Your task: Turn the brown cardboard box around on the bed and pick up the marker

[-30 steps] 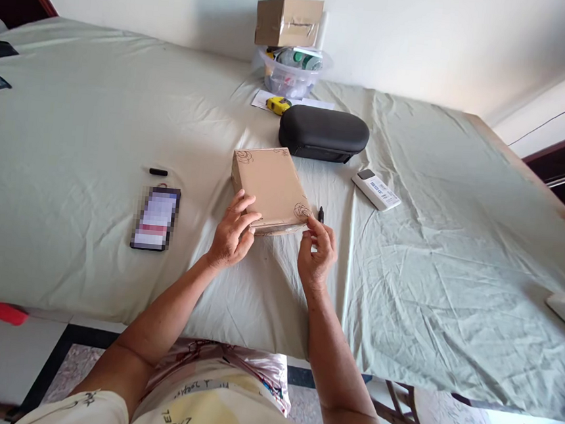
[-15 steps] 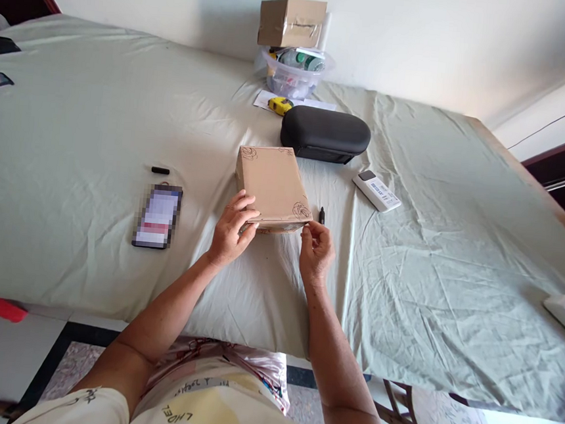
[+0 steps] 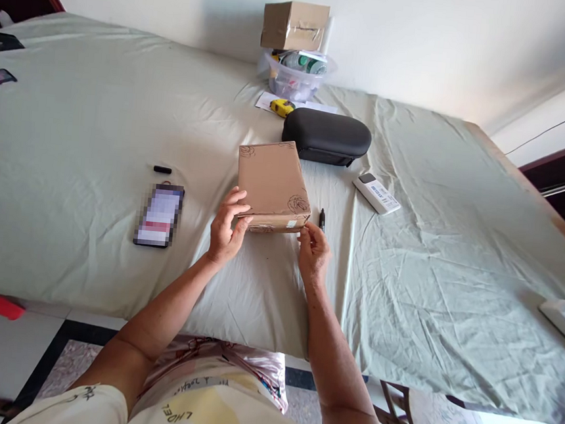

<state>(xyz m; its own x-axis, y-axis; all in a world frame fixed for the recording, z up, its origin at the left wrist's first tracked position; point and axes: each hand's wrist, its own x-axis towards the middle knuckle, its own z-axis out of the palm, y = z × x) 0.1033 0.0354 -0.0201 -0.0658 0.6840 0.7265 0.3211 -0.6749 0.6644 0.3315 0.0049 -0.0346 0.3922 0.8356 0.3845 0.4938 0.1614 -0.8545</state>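
A brown cardboard box point(image 3: 273, 178) with black line-drawn flowers at its corners sits on the cloth-covered table in front of me. My left hand point(image 3: 226, 228) grips its near left corner, fingers over the top and thumb against the front face. At the near right corner, my right hand point(image 3: 314, 251) pinches the lower edge between thumb and fingers. A small pale label shows on the front face beside those fingertips. Just right of the box lies an uncapped black marker point(image 3: 322, 220), and its likely cap point(image 3: 162, 169) rests off to the left.
Behind the box is a black hard case point(image 3: 326, 135), with a yellow tape measure point(image 3: 282, 108) near it. A white device point(image 3: 377, 193) lies to the right, a phone point(image 3: 159, 216) to the left. A plastic basin point(image 3: 296, 84) carrying another carton point(image 3: 295, 26) stands by the wall.
The box has shifted and tilted slightly, and its front face with the pale label now shows more fully. Both hands moved slightly left with it.
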